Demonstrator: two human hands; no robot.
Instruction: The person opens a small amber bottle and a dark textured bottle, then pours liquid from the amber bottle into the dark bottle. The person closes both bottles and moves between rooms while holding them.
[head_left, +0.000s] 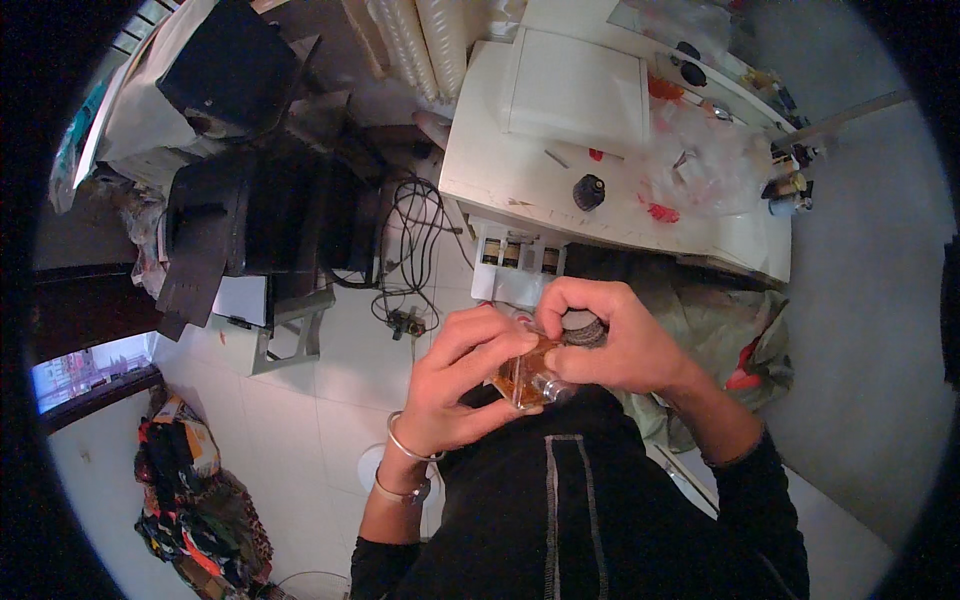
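A square-sided clear glass bottle (520, 381) of amber liquid, apparently a perfume bottle, is tilted in front of my body. My left hand (469, 371) grips it, with fingers over the top side and the thumb beneath. Its silver neck (556, 391) points down to the right. My right hand (622, 349) is curled around a dark round cap (583, 327) with a ribbed side and a greyish flat top. The right thumb and fingertips also press against the bottle. Fingers hide part of the bottle.
Ahead stands a white table (495, 180) with a dark ribbed bottle (589, 193), a clear plastic bag (697, 172) and a white box (574, 90). A tray with small jars (511, 255) sits below its edge. Black cables (412, 240) lie on the floor beside a black office chair (247, 210).
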